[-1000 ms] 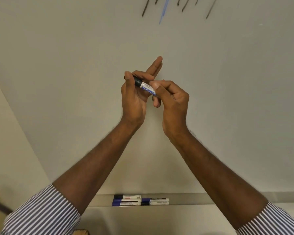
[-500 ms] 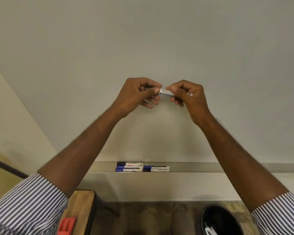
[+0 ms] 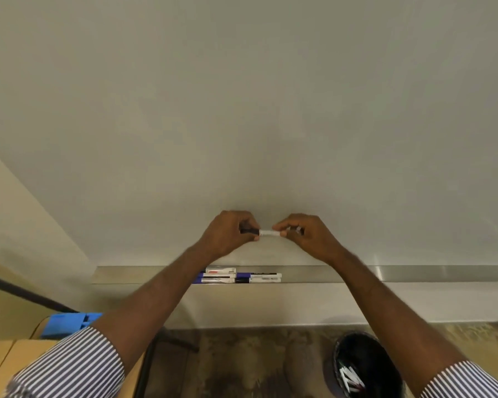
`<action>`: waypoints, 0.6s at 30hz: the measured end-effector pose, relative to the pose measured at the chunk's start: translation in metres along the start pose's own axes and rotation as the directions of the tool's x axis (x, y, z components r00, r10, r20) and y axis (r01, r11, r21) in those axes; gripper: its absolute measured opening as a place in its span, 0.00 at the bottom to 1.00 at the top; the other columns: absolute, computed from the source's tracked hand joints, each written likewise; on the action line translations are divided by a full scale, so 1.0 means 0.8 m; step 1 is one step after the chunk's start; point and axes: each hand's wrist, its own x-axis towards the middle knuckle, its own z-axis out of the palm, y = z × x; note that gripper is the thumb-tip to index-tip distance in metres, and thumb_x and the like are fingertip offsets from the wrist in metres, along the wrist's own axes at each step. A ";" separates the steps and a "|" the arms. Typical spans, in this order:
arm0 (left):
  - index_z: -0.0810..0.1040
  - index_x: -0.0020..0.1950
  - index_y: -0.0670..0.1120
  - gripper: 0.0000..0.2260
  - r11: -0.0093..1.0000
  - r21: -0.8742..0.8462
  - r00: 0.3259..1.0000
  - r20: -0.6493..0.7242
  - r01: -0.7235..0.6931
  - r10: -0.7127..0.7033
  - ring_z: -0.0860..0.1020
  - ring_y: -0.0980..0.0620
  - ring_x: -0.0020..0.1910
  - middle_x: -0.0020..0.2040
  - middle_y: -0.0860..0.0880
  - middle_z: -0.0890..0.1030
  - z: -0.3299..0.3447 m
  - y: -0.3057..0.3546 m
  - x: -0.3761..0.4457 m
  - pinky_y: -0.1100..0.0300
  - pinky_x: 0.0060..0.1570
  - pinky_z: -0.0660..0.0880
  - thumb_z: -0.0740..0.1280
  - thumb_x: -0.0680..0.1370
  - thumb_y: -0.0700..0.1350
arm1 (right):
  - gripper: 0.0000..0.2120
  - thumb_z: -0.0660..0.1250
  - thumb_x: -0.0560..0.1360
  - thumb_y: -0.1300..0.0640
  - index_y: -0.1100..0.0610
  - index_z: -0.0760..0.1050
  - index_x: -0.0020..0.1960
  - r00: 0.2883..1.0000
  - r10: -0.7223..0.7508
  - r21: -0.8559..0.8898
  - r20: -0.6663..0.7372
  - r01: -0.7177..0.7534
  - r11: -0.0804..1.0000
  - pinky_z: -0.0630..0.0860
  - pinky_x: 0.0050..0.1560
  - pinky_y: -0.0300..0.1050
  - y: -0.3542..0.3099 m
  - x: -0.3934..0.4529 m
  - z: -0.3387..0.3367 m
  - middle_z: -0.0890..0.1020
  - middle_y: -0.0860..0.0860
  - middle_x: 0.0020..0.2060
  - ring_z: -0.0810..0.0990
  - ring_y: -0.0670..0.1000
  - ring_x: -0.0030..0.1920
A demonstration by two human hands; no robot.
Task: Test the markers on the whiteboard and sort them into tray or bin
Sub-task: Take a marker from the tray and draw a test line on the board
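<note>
- Holding the marker (image 3: 268, 233) level at frame centre, just above the tray (image 3: 414, 273), you have it between both hands in front of the whiteboard (image 3: 242, 110).
- Your left hand (image 3: 230, 235) curls its fingers (image 3: 249, 225) around the dark cap end; your right hand (image 3: 308, 235) pinches the other end of the white barrel with thumb and fingertips.
- Judged from the grip, you are either seating or pulling the cap; which one cannot be told.
- Expect the marker to be light, stiff and smooth-sided plastic, so it can slip or roll; keep hold of the barrel near each end, not the cap's tip.
- A cap usually needs a firm push or pull along the axis, so keep the hands in line.
- Several other markers (image 3: 236, 277) lie side by side in the tray, lower centre.
- The black bin (image 3: 360, 363), lower right on the floor, already holds some discarded markers.
- A wooden worktop (image 3: 0, 366) and a blue object (image 3: 66, 323) sit lower left.
</note>
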 end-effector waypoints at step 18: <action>0.85 0.48 0.47 0.07 0.891 0.450 0.998 -0.016 0.056 -0.054 0.81 0.44 0.47 0.47 0.45 0.85 0.132 -0.106 -0.013 0.57 0.45 0.73 0.67 0.78 0.45 | 0.14 0.60 0.77 0.55 0.53 0.84 0.49 0.985 -0.031 -0.491 -0.170 -0.057 0.869 0.75 0.39 0.41 0.111 -0.051 0.143 0.82 0.50 0.45 0.79 0.54 0.45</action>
